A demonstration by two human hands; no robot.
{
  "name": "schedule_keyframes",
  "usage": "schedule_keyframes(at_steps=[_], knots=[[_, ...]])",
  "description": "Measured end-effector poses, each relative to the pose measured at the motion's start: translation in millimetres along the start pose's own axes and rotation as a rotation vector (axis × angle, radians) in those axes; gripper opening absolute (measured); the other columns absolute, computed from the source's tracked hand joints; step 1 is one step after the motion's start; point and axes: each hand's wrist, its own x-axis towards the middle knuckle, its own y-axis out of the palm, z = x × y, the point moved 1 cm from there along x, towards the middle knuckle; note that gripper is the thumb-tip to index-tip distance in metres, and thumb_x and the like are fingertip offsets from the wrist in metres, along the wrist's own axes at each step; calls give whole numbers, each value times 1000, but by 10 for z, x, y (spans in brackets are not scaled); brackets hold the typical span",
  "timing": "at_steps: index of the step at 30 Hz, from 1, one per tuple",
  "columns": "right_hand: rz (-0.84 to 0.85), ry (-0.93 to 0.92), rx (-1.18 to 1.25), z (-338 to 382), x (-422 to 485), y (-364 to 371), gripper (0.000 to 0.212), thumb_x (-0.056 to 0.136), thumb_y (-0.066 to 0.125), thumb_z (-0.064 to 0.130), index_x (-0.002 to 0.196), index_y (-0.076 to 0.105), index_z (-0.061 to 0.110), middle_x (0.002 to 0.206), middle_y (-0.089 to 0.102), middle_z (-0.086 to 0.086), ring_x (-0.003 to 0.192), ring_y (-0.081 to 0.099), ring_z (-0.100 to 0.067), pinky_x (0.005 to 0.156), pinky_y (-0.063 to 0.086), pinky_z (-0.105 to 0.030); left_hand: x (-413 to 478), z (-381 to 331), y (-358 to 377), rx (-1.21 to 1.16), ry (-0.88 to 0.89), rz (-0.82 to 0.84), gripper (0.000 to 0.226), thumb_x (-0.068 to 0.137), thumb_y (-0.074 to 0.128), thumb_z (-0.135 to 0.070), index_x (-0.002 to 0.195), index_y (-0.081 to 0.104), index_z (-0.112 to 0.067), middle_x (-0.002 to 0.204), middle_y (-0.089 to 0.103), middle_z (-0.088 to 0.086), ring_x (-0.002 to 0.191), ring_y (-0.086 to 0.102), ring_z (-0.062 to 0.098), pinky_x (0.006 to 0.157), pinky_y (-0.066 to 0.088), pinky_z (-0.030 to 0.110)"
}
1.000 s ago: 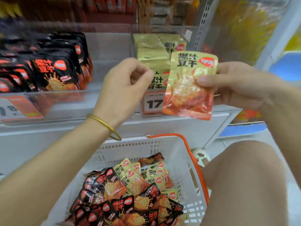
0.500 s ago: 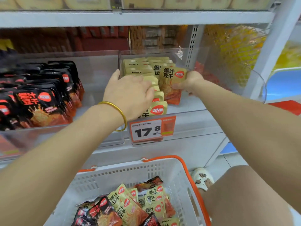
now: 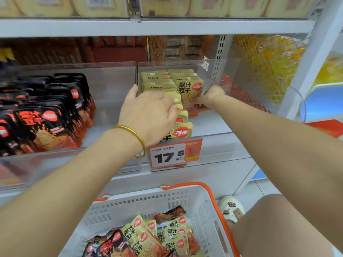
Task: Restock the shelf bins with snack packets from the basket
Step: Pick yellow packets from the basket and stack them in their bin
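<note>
My right hand (image 3: 211, 95) pinches the flat yellow foil snack packet (image 3: 188, 92) at its side edge, upright in the clear plastic shelf bin (image 3: 211, 125). Left hand (image 3: 148, 115), fingers straight, presses the neighbour row (image 3: 182, 116). Pkt is light, soft, slippery I think; best hold the sealed edge.

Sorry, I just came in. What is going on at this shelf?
A person is refilling a clear bin with snack packets. The right hand pinches a yellow packet, standing upright at the bin's right side. The left hand lies on the row of yellow packets beside it. Below, the basket holds loose packets, yellow and black. The neighbouring bin holds black packets.
</note>
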Motion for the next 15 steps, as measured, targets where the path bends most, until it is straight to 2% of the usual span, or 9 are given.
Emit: schedule_keyframes(at_steps=[2,4,6,8,9,10,12,15], knots=[[7,-2,-1,32,-97,-72,33,79,76,20,86,48,6,99,62,-10,87,66,-27,85,53,-32,-8,5,-18,-62,-9,-67,61,85,13,-41,122,58,-21,129,56,-3,126,43,17,115,7,43],[1,-24,22,102,-224,-196,37,78,77,13,76,40,9,100,63,-13,91,69,-31,83,56,-41,-62,8,-74,-129,12,-208,53,87,22,-40,114,63,-18,120,61,-2,118,49,19,112,16,39],[-47,-94,9,183,-464,-369,37,78,76,9,79,39,11,93,65,-14,78,70,-28,73,59,-41,-247,-8,-169,-185,58,-411,42,89,32,-36,107,65,-17,113,65,-2,109,54,23,98,29,36],[-42,-222,109,234,-926,-549,33,81,72,3,75,41,12,65,64,-12,60,69,-24,62,60,-40,-568,-31,-205,-289,89,-560,31,89,40,-29,102,66,-17,106,66,-4,100,56,24,84,32,36],[18,-297,161,234,-1211,-607,30,82,69,0,73,43,11,56,62,-11,55,68,-23,58,60,-38,-761,-49,-166,-343,106,-581,28,89,43,-26,100,67,-16,104,66,-4,97,56,24,81,33,38],[107,-348,177,235,-1507,-626,26,82,68,-1,73,46,9,54,61,-14,51,67,-21,54,59,-35,-951,-68,-89,-388,126,-562,26,89,44,-23,99,67,-16,102,65,-4,96,57,24,79,35,39],[353,-361,61,117,-1882,-420,17,84,66,-1,76,52,4,61,64,-19,50,67,-18,52,58,-29,-1287,-80,189,-421,146,-414,24,88,45,-23,98,66,-16,101,65,-5,95,56,23,78,35,39],[790,-219,-284,-205,-2050,339,8,87,62,3,82,59,-1,68,67,-18,59,69,-22,59,59,-30,-1618,-21,734,-386,111,-78,29,86,40,-28,97,66,-20,97,65,-6,94,56,24,77,38,36]])
